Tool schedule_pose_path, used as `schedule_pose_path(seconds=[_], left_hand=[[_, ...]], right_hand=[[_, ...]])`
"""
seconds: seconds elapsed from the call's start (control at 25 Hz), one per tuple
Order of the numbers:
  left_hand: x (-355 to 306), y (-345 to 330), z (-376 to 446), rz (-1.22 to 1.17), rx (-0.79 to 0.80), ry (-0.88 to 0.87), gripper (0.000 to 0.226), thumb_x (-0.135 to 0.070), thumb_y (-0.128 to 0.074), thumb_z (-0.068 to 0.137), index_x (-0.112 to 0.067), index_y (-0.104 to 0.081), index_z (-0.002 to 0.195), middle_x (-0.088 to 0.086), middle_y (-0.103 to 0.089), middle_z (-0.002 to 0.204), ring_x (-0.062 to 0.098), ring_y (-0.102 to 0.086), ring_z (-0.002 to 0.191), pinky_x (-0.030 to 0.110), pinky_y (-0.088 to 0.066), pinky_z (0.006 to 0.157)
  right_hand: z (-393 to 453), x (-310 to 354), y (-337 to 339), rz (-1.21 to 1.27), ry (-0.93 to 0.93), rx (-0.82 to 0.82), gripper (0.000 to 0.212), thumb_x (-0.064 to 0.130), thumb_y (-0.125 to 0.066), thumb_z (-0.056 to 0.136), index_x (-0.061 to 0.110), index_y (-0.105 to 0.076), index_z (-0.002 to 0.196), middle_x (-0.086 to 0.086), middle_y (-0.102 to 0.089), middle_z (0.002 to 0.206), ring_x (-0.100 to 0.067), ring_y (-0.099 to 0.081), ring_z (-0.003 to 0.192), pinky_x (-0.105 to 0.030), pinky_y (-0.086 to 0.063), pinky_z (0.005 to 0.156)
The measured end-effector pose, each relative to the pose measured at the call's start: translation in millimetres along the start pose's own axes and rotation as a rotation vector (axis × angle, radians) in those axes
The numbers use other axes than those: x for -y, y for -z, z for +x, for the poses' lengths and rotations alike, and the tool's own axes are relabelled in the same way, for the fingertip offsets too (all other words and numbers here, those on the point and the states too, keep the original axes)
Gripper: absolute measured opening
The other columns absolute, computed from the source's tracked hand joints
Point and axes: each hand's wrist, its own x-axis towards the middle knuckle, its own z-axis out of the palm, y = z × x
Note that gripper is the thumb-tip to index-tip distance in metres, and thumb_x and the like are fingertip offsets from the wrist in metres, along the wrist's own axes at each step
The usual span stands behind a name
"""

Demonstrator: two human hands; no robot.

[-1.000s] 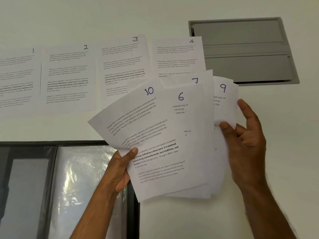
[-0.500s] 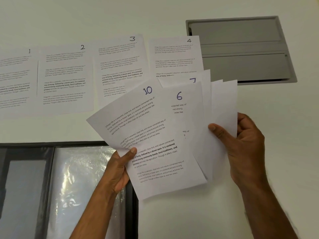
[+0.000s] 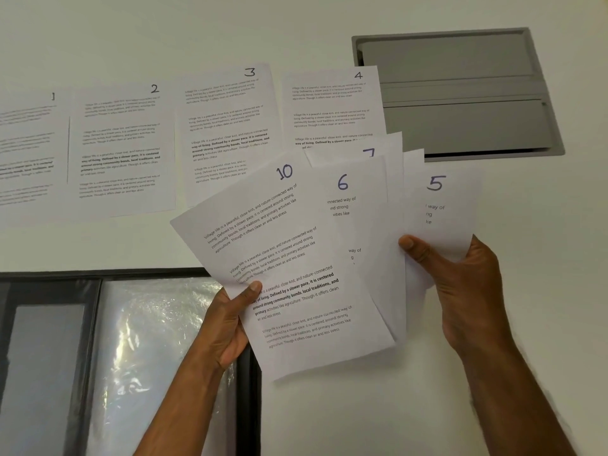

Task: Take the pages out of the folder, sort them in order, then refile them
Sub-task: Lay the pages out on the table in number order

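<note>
1. At the lower left of the frame lies the open folder point(image 3: 245, 390) — black, stiff-edged, with a glossy, crinkled clear plastic sleeve point(image 3: 158, 357) catching glare and a grey panel at its far left.
2. The left hand point(image 3: 227, 327), rising from the bottom centre, grips the lower left edge of a fan of white printed sheets, thumb pressed on top and fingers hidden beneath.
3. The front sheet of the fan, page 10 point(image 3: 279, 255), is tilted, its long axis running from lower right to upper left of the frame; page 6 point(image 3: 348, 205) sits behind it, nearer upright, and page 7 point(image 3: 368, 153) shows only its top strip behind that.
4. The right hand point(image 3: 460, 284), at centre right, pinches page 5 point(image 3: 441, 205) between thumb and fingers, drawn out to the right of the fan; its long axis is close to upright, its lower part curling softly in the grip.
5. Farther off, in a row across the upper half on the smooth white table point(image 3: 526, 258), lie page 1 point(image 3: 29, 146), page 2 point(image 3: 121, 146), page 3 point(image 3: 227, 120) and page 4 point(image 3: 332, 106) — flat, numbers at their top right corners, long axes pointing up the frame.
6. At the upper right a grey rectangular recessed panel point(image 3: 460, 93) with a raised rim sits in the table; page 4 overlaps its left edge.
</note>
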Motion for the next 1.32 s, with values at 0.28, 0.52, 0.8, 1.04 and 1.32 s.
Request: schedule_pose_path(seconds=[0.28,0.52,0.8,1.04,1.32], left_hand=[[1.8,-4.2,0.3,0.028,-0.009,-0.026,0.05,-0.004,-0.062,0.09,-0.01,-0.06,0.139,0.016,-0.071,0.131,0.033,-0.07,0.119,0.045,-0.06,0.094],[1.2,-13.8,5.7,0.042,-0.009,-0.04,0.05,-0.004,-0.064,0.089,-0.009,-0.06,0.139,0.017,-0.07,0.132,0.034,-0.069,0.121,0.049,-0.057,0.099],[-3.1,-29.6,14.3,0.046,0.0,-0.066,0.047,-0.003,-0.063,0.093,-0.009,-0.06,0.139,0.017,-0.069,0.134,0.036,-0.066,0.124,0.053,-0.052,0.104],[-8.8,-47.2,23.3,0.1,-0.051,-0.077,0.031,-0.001,-0.061,0.098,-0.01,-0.067,0.127,0.015,-0.074,0.124,0.031,-0.074,0.11,0.046,-0.059,0.095],[-4.7,-49.7,29.6,0.136,-0.093,-0.092,0.031,-0.002,-0.062,0.098,-0.014,-0.068,0.126,0.01,-0.075,0.123,0.026,-0.074,0.11,0.036,-0.063,0.086]], right_hand=[[8.7,-9.2,7.2,-0.006,-0.042,0.027,0.044,0.036,-0.084,0.063,0.026,-0.071,0.103,0.009,-0.079,0.099,-0.011,-0.075,0.083,-0.016,-0.057,0.065],[21.2,-3.7,14.7,-0.003,-0.097,0.027,0.034,0.051,-0.072,0.074,0.026,-0.073,0.097,0.016,-0.079,0.091,-0.005,-0.074,0.075,-0.015,-0.056,0.061],[63.0,1.6,30.0,0.012,-0.082,-0.015,0.019,0.049,-0.07,0.086,0.031,-0.079,0.087,0.012,-0.08,0.097,-0.008,-0.075,0.085,-0.024,-0.061,0.071],[165.0,-7.0,47.6,-0.073,0.035,-0.124,0.013,0.034,-0.066,0.1,0.027,-0.073,0.091,0.014,-0.075,0.092,0.0,-0.068,0.073,-0.02,-0.053,0.065],[228.7,-40.5,58.6,-0.531,0.151,-0.336,0.059,0.036,-0.067,0.093,0.014,-0.048,0.144,-0.007,-0.057,0.138,-0.025,-0.055,0.125,-0.037,-0.046,0.108]])
